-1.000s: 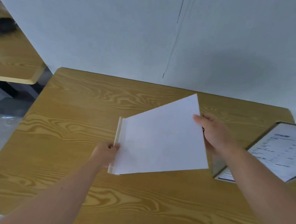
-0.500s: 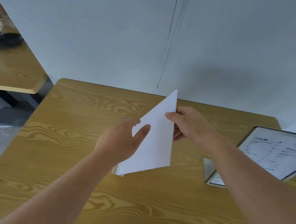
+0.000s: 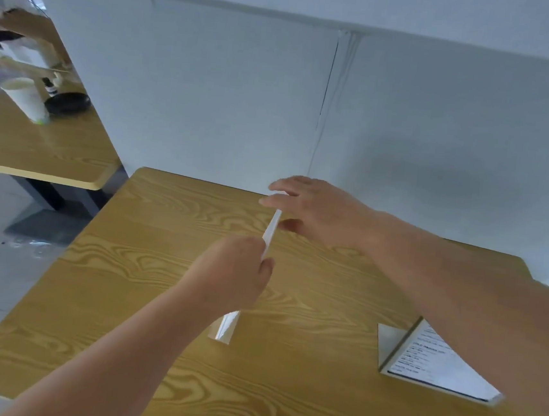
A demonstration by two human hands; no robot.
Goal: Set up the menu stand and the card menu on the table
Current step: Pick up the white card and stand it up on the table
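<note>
Item: card menu (image 3: 271, 229), white, seen edge-on as a thin strip standing upright over the middle of the wooden table (image 3: 132, 281). No writing shows on it from this angle.

Item: menu stand (image 3: 225, 326), pale, at the card's near lower end, partly hidden under the left wrist; whether it sits on the tabletop cannot be told.

Item: second menu (image 3: 435, 367) in a propped holder, near right on the table, partly covered by the right forearm. Several lines of dark print, too blurred to read.

Left hand (image 3: 237, 271): arm reaching in from the near left, fingers curled together and pinched on the near edge of the card.

Right hand (image 3: 320, 209): arm crossing from the right, palm down, fingers spread either side of the card's far top edge, thumb below; contact is blurred and cannot be confirmed.

Also: paper cup (image 3: 25, 98) and dark dish (image 3: 68, 103) on a neighbouring table, far left.
</note>
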